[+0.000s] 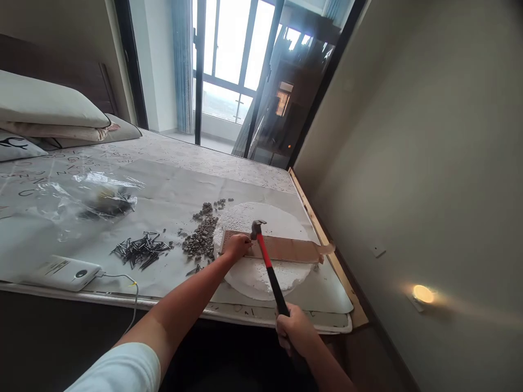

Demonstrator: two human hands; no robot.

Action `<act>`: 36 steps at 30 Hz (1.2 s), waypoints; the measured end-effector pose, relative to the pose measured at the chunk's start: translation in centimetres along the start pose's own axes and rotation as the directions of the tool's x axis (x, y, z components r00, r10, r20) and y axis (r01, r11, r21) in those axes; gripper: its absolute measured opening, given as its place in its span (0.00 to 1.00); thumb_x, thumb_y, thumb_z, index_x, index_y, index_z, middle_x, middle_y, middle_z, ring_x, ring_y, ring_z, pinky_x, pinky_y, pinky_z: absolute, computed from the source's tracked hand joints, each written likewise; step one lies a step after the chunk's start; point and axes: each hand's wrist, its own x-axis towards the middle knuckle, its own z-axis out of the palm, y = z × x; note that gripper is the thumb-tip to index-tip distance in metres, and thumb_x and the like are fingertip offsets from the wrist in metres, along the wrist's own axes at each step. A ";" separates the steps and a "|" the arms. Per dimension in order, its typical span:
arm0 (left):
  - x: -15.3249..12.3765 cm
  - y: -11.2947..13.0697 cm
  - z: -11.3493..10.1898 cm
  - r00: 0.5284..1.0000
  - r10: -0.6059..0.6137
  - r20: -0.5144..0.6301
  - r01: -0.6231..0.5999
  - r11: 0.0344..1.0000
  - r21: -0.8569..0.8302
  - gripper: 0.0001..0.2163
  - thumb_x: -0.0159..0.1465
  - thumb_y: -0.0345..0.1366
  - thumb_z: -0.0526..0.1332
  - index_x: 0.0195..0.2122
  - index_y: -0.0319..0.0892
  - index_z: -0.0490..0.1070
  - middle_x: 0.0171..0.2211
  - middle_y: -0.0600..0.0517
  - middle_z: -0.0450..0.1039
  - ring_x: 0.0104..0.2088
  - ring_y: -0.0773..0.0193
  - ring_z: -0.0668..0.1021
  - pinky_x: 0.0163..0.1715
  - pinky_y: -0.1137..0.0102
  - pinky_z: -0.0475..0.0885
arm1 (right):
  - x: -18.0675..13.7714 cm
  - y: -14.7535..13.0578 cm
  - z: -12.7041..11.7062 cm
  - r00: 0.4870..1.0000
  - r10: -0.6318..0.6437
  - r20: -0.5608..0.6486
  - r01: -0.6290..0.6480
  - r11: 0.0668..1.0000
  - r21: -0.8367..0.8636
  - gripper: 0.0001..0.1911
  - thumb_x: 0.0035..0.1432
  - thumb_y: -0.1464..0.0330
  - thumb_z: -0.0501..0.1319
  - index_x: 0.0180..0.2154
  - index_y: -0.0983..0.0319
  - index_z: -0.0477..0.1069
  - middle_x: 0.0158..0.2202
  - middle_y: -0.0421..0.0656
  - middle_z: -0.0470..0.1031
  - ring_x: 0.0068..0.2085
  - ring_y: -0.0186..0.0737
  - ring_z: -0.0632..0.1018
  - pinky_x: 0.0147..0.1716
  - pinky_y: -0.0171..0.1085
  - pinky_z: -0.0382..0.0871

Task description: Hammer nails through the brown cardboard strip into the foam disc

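Note:
My right hand (297, 329) is wrapped round the black-and-red handle of a claw hammer (270, 267). The hammer's metal head is just right of my left fingertips, over a brown cardboard strip (286, 249). My left hand (237, 246) is closed in a pinch at the strip's left part, on what looks like a nail, mostly hidden by the fingers. Beneath the strip lies a round white foam slab (261, 280) with a rough surface. Grey stone chips (201, 239) lie against its left side. A pile of loose nails (142, 249) lies farther left.
A clear plastic bag (100, 198) with dark contents lies at the left on the sheet-covered bed. A white power bank (67, 273) with a cable rests near the front edge. Pillows (49, 100) are stacked at far left. A wooden rail (316, 223) runs along the right wall.

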 end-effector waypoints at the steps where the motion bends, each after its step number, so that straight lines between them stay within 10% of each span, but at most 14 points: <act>1: 0.0 0.0 0.1 1.000 0.001 -0.002 -0.001 1.000 0.002 0.07 0.56 0.37 0.61 0.26 0.41 0.77 0.28 0.50 0.76 0.30 0.64 0.74 0.32 0.72 0.65 | 0.0 0.1 0.0 1.000 -0.015 -0.001 0.015 1.000 0.007 0.07 0.36 0.69 0.49 0.24 0.58 0.52 0.09 0.27 0.51 0.09 0.26 0.55 0.06 0.27 0.48; 36: -0.4 0.3 -0.1 0.998 0.059 0.026 -0.062 0.992 0.112 0.10 0.58 0.36 0.59 0.27 0.39 0.78 0.30 0.47 0.76 0.31 0.62 0.74 0.32 0.71 0.64 | -1.0 -0.1 0.8 0.995 -0.100 -0.008 0.100 0.990 0.097 0.07 0.37 0.70 0.50 0.25 0.58 0.52 0.11 0.27 0.52 0.10 0.25 0.55 0.07 0.26 0.48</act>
